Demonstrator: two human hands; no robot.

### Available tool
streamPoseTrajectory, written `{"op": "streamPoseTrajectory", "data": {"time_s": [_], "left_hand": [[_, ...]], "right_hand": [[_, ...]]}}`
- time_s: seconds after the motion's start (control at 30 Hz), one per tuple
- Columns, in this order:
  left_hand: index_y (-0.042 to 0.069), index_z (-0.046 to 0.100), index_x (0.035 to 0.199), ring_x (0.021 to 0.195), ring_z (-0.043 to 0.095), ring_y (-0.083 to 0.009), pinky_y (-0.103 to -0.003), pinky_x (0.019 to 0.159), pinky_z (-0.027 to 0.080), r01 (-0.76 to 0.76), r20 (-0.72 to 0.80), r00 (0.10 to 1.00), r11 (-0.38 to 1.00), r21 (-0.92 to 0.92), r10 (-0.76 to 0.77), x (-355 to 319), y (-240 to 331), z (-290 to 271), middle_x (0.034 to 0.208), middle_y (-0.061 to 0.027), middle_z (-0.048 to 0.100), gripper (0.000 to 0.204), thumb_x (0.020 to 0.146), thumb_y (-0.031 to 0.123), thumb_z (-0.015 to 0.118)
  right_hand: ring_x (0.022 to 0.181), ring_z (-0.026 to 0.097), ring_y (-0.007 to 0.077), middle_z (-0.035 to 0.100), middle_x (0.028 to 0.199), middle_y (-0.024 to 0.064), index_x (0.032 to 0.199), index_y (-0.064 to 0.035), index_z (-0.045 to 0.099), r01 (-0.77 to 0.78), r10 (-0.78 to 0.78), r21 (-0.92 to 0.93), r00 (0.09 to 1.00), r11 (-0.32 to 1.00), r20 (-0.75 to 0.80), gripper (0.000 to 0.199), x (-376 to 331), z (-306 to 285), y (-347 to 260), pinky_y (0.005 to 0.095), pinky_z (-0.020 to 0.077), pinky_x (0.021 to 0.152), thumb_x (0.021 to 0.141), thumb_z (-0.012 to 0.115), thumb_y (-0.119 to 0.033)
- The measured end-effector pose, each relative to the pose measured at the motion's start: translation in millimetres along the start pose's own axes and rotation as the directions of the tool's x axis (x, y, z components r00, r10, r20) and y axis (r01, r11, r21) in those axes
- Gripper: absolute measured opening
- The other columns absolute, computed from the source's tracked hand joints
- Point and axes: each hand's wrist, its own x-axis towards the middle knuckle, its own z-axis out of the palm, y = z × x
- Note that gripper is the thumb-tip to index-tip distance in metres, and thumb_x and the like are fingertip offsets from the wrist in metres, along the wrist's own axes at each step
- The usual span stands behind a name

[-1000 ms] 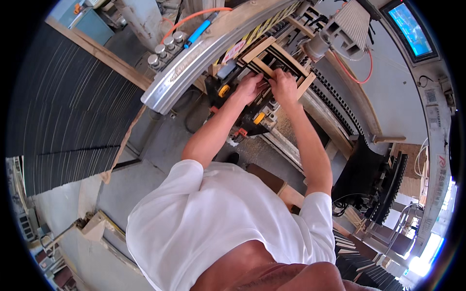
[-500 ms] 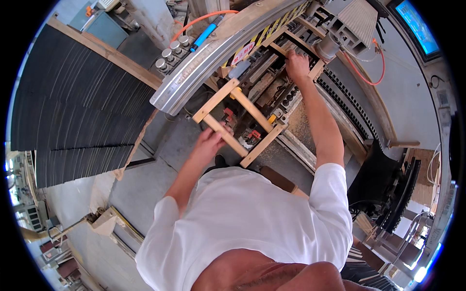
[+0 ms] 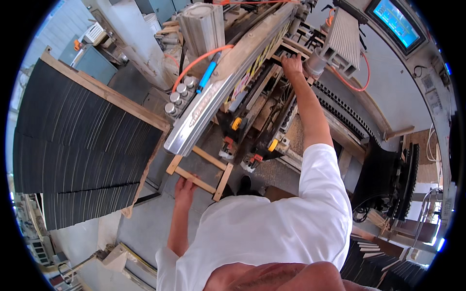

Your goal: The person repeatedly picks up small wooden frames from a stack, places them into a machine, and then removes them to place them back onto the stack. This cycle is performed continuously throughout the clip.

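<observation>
Two hands work well apart, and we see a wooden frame with each. Our left hand (image 3: 183, 193) has its fingers bent around the near slat of the first frame (image 3: 204, 185), drawn in close to the wood; the fingertips are partly hidden. The rest of this frame extends ahead and to the right of those fingers, over the floor (image 3: 201, 216).

Our right hand (image 3: 292, 66) reaches far forward, its fingers bent and close together over the second frame (image 3: 277, 58). This frame lies under and around these fingers, in the machine (image 3: 262, 104); we cannot tell how firmly they grip it.

Left of our left fingers we have the stack (image 3: 92, 140) of black sheets. The metal rail (image 3: 201, 114) passes ahead of them, with a blue pen (image 3: 208, 75) on it. Just right of our right fingers is a grey cylinder (image 3: 315, 64), and further right is the screen (image 3: 397, 24).
</observation>
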Motion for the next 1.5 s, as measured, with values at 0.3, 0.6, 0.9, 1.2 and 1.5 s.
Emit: {"op": "streamPoseTrajectory", "data": {"time_s": [0.3,0.6,0.9,1.2,1.5], "left_hand": [[0.004,0.051,0.121,0.102,0.060,-0.0195,-0.033,0.085,0.049,0.076,-0.208,0.976,0.997,0.015,-0.071,3.5,-33.5,-9.5,0.110,-0.0065,0.061,0.029,0.094,0.014,0.055],[0.005,0.052,0.121,0.105,0.061,-0.0226,-0.037,0.088,0.049,0.114,-0.189,0.975,0.993,-0.043,-0.120,22.0,-57.2,14.4,0.110,-0.0076,0.063,0.030,0.094,0.017,0.058],[0.005,0.053,0.117,0.103,0.061,-0.0228,-0.033,0.080,0.050,0.140,-0.237,0.961,0.990,-0.024,-0.141,26.5,-68.1,11.4,0.109,-0.0081,0.063,0.026,0.094,0.017,0.057],[0.006,0.054,0.115,0.089,0.064,-0.0188,-0.030,0.069,0.051,0.135,-0.242,0.962,0.990,0.027,-0.125,39.1,-59.0,12.0,0.105,-0.0051,0.064,0.026,0.093,0.017,0.060],[0.008,0.056,0.112,0.084,0.063,-0.0147,-0.027,0.067,0.050,0.069,-0.320,0.945,0.998,-0.002,-0.066,18.2,-56.6,15.7,0.101,-0.0032,0.065,0.025,0.090,0.018,0.064]], "right_hand": [[0.095,0.065,0.0343,0.068,0.097,0.0152,0.103,-0.0071,0.063,0.004,-0.032,0.322,0.996,0.947,0.080,0.023,36.4,17.8,30.3,0.0538,0.0377,0.096,0.081,0.055,-0.006],[0.097,0.064,0.0344,0.068,0.099,0.0153,0.093,-0.0076,0.069,0.007,-0.071,0.386,0.986,0.922,0.152,0.020,41.4,8.4,43.6,0.0497,0.0498,0.078,0.078,0.058,-0.014],[0.097,0.063,0.0353,0.067,0.099,0.0163,0.094,-0.0056,0.068,-0.012,-0.007,0.433,0.999,0.901,0.042,0.019,40.5,21.0,41.4,0.0488,0.0495,0.078,0.077,0.062,-0.012],[0.101,0.062,0.0335,0.065,0.104,0.0158,0.097,-0.0063,0.066,-0.040,0.031,0.431,0.999,0.901,0.028,0.021,39.2,34.4,27.1,0.0461,0.0488,0.082,0.078,0.060,-0.012],[0.105,0.060,0.0316,0.063,0.109,0.0152,0.101,-0.0069,0.065,0.018,-0.010,0.402,1.000,0.915,-0.022,0.022,88.3,90.4,2.5,0.0433,0.0481,0.086,0.080,0.058,-0.012]]}}
